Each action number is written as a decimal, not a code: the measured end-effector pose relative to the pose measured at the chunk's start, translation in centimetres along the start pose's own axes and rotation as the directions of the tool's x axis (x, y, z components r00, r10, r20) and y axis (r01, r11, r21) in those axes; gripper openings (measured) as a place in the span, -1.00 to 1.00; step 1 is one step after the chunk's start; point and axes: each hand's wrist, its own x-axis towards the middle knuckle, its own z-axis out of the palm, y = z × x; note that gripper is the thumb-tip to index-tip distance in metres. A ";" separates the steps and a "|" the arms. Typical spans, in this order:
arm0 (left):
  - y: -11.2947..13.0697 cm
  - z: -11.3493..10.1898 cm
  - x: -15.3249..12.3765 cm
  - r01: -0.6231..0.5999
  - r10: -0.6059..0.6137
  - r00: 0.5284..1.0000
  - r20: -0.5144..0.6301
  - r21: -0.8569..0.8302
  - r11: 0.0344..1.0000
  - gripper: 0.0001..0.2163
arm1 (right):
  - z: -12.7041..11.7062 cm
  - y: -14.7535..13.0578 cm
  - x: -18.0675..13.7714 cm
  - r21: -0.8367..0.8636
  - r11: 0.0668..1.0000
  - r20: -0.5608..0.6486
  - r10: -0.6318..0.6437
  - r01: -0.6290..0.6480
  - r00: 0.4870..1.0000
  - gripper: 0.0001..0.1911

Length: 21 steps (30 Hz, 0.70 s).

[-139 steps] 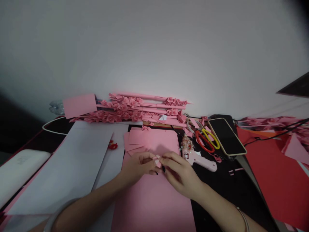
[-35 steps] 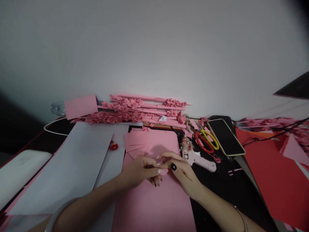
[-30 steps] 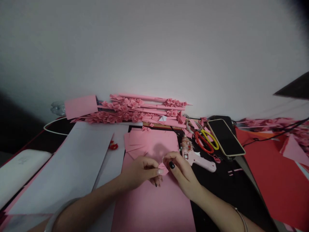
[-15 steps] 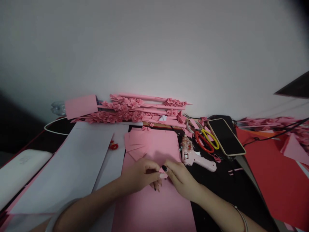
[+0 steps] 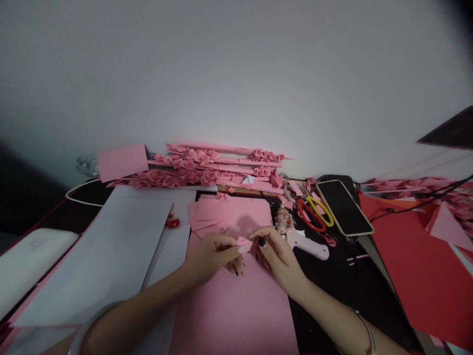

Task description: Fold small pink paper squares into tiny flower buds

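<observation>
A small folded piece of pink paper [image 5: 244, 243] is pinched between the thumb and fingers of my left hand [image 5: 210, 259]. Just to its right is my right hand [image 5: 281, 264], its bent fingers a little apart and the tips close to the paper's edge; I cannot tell if they touch it. Both hands hover over a large pink sheet [image 5: 236, 310]. Smaller pink paper pieces [image 5: 209, 211] lie fanned at that sheet's upper left. A pale pink glue gun [image 5: 308, 245] rests right of the sheet, partly behind my right hand.
Pink paper flowers on rolled stems [image 5: 195, 165] lie along the wall. Scissors with red and yellow handles [image 5: 314, 214] and a phone [image 5: 345, 207] are at the right, near red sheets [image 5: 417, 266]. White sheets [image 5: 107, 246] and a white power bank [image 5: 37, 264] occupy the left.
My right fingers have loosened and drawn slightly away from the folded paper, which now shows more fully in my left hand. Both hands are a little higher.
</observation>
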 end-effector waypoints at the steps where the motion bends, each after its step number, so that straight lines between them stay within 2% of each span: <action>1: 0.0 -0.1 0.1 0.000 0.000 1.000 -0.020 -0.009 1.000 -0.70 | 0.0 -0.1 0.1 0.030 0.999 0.002 -0.010 0.010 1.000 -0.80; 4: 0.3 0.0 0.2 0.008 -0.009 0.997 -0.077 -0.015 1.000 -0.67 | 0.1 -0.3 0.2 0.088 0.996 0.006 -0.009 0.008 1.000 -0.75; 7: 0.5 0.2 0.1 0.018 -0.017 0.993 -0.115 0.005 1.000 -0.66 | 0.1 -0.3 0.3 0.147 0.988 0.025 0.052 -0.055 0.998 -0.71; 14: 0.0 0.3 0.0 -0.044 0.055 0.993 -0.108 0.106 0.993 -0.72 | 0.0 -0.4 0.5 0.280 0.955 0.104 0.071 -0.098 0.992 -0.66; 21: -0.1 0.2 -0.1 -0.052 0.068 0.993 -0.098 0.151 0.987 -0.75 | -0.4 0.0 0.9 0.401 0.908 0.152 0.064 -0.121 0.986 -0.62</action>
